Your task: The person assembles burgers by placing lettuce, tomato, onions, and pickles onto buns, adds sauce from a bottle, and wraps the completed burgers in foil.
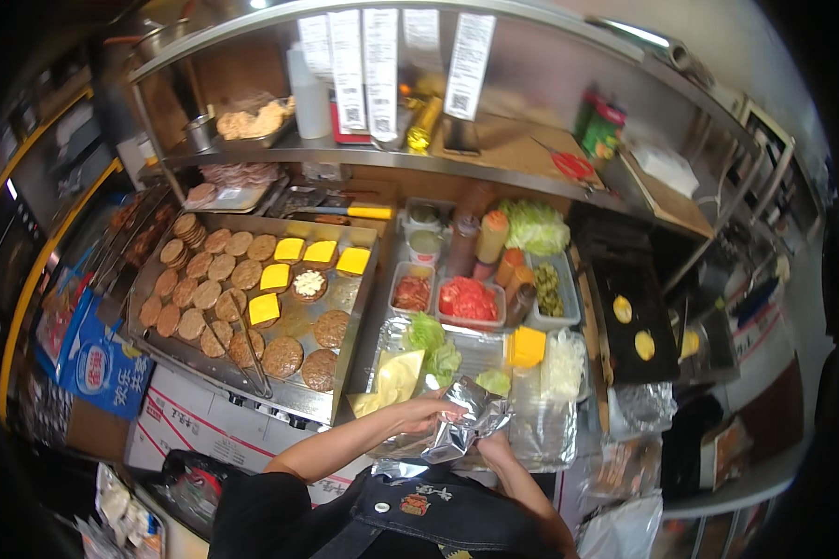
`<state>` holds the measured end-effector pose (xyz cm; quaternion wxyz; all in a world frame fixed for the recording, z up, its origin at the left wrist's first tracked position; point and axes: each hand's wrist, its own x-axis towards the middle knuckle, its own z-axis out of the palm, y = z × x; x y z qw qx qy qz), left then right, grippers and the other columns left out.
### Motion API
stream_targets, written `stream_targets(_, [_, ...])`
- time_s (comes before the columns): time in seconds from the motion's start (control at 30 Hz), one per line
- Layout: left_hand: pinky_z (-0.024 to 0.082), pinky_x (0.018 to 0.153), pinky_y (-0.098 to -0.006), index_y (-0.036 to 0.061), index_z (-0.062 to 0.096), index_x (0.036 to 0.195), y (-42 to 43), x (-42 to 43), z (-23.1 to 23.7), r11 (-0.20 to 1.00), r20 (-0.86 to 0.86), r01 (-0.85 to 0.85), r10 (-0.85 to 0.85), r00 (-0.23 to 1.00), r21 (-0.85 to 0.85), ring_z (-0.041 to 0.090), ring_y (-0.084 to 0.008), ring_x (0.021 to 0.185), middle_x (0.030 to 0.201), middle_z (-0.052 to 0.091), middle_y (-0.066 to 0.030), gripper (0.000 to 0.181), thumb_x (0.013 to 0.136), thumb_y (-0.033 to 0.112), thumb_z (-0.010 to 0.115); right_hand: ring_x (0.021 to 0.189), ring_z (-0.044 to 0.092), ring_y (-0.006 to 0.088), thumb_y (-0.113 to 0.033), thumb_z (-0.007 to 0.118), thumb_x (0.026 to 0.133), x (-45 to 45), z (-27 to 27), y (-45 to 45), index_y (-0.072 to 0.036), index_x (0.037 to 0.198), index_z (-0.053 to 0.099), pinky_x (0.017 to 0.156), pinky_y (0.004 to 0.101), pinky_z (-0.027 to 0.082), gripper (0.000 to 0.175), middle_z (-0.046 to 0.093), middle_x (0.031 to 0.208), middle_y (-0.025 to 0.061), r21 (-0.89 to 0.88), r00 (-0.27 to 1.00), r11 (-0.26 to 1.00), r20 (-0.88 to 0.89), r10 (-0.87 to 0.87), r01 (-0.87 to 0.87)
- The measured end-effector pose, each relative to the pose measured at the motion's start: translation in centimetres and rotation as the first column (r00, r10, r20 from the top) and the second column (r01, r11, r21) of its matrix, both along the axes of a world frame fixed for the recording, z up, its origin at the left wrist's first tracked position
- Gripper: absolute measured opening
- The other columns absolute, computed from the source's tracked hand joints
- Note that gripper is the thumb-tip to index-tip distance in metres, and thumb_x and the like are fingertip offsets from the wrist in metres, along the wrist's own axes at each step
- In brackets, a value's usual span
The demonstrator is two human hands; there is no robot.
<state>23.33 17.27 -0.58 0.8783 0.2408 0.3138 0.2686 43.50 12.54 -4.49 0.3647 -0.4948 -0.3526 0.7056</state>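
Close in front of my body, both hands hold a silver foil wrapper [470, 409]; what it contains is hidden. My left hand [430, 412] grips its left side. My right hand [491, 441] holds the lower right, partly covered by the foil. Under and around the foil lies a metal tray [549, 433]. On it are lettuce leaves [439, 353], pale cheese slices [397, 377], a stack of orange cheese slices [526, 346] and shredded white onion or cabbage [563, 367].
A flat griddle [293, 391] at left carries several patties, some topped with cheese, and metal tongs [245, 342]. Tubs of sliced tomato [468, 300] and pickles [549, 290] stand behind the tray, beside sauce bottles [493, 234]. A dark hot plate [636, 314] holds eggs at right.
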Motion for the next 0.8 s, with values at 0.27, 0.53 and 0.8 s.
stream_targets(0.27, [0.046,0.055,-0.0203,0.0104,0.055,0.121,0.9,-2.1,3.2,0.898,-0.329,0.408,-0.339,0.882,0.167,0.053,-0.0065,0.068,0.105,0.055,0.0036,0.048,0.094,0.049,0.045,0.105,0.057,0.0227,-0.013,0.061,0.085,1.0,3.6,3.2,0.004,0.120,0.050,0.094,0.0373,0.043,0.040,0.060,0.112,0.0122,-0.203,0.902,0.963,-0.424,0.078,-0.179])
stream_targets(0.53, [0.050,0.083,-0.0334,0.0089,0.030,0.140,2.3,-7.0,3.3,0.950,0.183,0.179,-0.229,0.956,0.256,0.061,-0.0169,0.096,0.114,0.055,-0.0090,0.066,0.086,0.028,0.063,0.110,0.055,0.0268,-0.043,0.053,0.089,-1.4,11.7,2.5,-0.006,0.125,0.050,0.094,0.0451,0.044,0.052,0.057,0.118,0.0119,-0.228,0.863,0.955,-0.502,0.050,-0.188])
stream_targets(0.8, [0.046,0.096,-0.0410,0.0094,0.024,0.145,2.2,-1.8,-0.3,0.854,0.550,-0.500,0.352,0.757,0.142,0.052,-0.0265,0.117,0.129,0.050,-0.0132,0.091,0.072,0.030,0.075,0.072,0.066,0.0225,-0.042,0.036,0.096,-2.1,8.0,2.1,0.008,0.117,0.052,0.066,0.0307,0.054,0.056,0.065,0.089,0.0157,-0.176,0.575,0.791,-0.778,0.252,-0.585])
